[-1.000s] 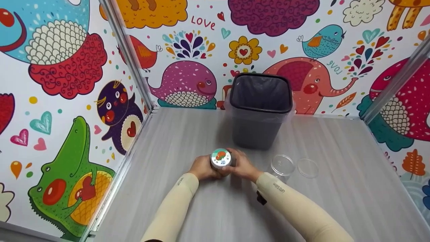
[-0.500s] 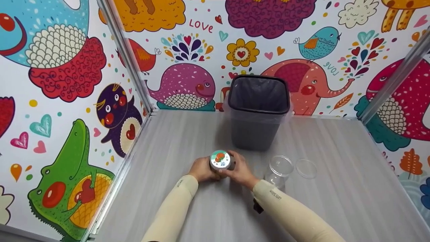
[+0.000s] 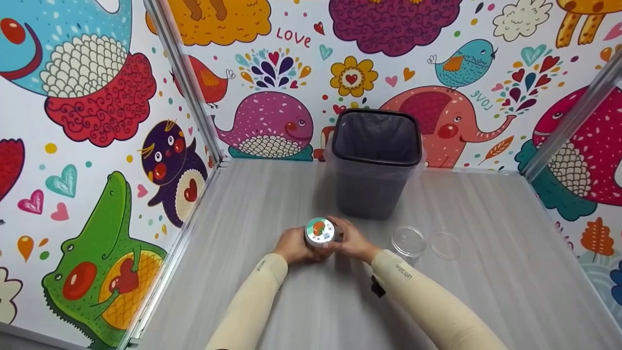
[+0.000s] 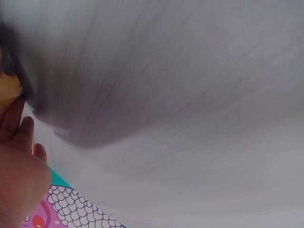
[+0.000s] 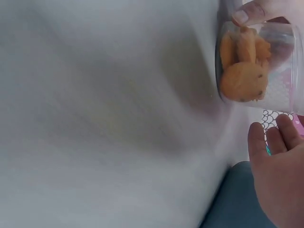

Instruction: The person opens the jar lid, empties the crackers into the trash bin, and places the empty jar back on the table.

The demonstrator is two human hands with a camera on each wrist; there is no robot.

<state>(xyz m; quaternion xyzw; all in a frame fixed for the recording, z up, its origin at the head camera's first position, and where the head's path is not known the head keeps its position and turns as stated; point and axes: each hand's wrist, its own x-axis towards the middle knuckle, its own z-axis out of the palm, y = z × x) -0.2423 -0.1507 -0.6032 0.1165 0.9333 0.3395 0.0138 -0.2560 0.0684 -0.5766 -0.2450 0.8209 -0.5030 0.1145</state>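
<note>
A clear plastic jar [image 5: 280,92] holds several brown cookies [image 5: 243,81]. Its round lid [image 3: 320,230], printed with orange fruit, faces up in the head view. My left hand [image 3: 293,246] grips the jar's body from the left. From the other side, my right hand [image 3: 356,243] has its thumb and fingers around the lid's edge. In the right wrist view the jar's base is close to the table, with the left thumb [image 5: 241,17] against its wall. Only a bit of the jar shows at the edge of the left wrist view.
A grey trash bin [image 3: 371,192] with a black rim and a bag liner stands behind the hands. To the right are an open clear jar [image 3: 409,241] and a flat clear lid [image 3: 445,245] on the grey table [image 3: 262,194]. Cartoon-printed walls enclose the table.
My right hand lifted off slightly and opened around the lid half a second ago, and now closes in on it again. The left hand keeps its hold on the jar.
</note>
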